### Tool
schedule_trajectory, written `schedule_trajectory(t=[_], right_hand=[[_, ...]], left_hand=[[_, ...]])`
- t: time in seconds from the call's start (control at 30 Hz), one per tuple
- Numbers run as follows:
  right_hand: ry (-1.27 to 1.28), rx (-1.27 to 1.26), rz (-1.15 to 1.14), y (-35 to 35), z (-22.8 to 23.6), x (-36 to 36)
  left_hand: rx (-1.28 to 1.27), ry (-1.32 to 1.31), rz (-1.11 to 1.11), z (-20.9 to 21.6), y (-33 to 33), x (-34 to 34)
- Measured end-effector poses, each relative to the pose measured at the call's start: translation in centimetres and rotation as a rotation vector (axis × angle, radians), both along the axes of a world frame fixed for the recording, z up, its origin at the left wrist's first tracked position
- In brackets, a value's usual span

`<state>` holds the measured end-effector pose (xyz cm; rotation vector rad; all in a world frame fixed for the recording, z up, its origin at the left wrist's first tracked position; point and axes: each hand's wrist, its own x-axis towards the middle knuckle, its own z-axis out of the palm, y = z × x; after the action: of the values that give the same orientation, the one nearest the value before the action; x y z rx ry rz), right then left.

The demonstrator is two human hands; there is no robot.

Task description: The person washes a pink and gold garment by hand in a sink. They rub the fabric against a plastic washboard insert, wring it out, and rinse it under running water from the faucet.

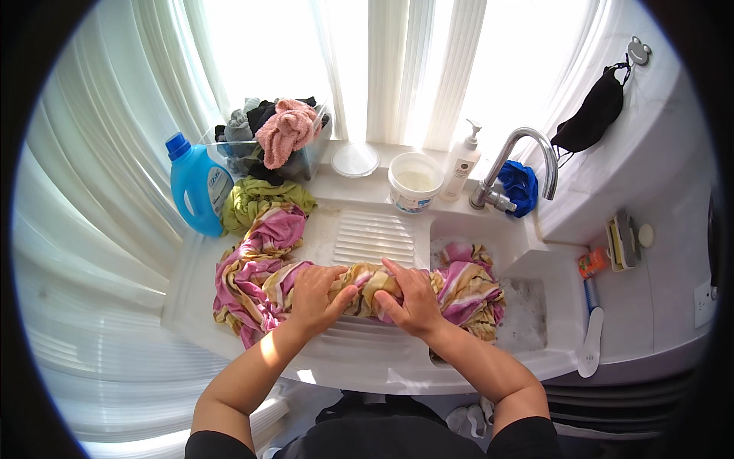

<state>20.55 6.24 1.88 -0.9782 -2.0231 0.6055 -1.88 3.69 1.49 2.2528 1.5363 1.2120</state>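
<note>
While your left hand (314, 296) and right hand (417, 300) grip pink-and-tan striped fabric (356, 281) at frame centre, work looks midway: middle bunched over white ribbed washboard (373, 237), right end in white basin (555, 298); lime-green crumpled cloth (260, 200), upper left, untouched.

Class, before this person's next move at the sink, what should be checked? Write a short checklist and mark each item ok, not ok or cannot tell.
1. Left hand on the striped cloth: ok.
2. Right hand on it too: ok.
3. Either hand closed firmly around it: cannot tell from this view.
4. Striped cloth apart from the green cloth: not ok; they touch.
5. Blue bottle capped: ok.
6. White tub covered: not ok; its top is open.
</note>
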Motion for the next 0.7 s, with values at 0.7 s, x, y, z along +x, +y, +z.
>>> schedule_trajectory(t=[0.7], right_hand=[[-0.579,0.350,0.031,-2.7,-4.2,2.5]], left_hand=[[0.179,0.424,-0.044,-2.3,-2.6,3.2]])
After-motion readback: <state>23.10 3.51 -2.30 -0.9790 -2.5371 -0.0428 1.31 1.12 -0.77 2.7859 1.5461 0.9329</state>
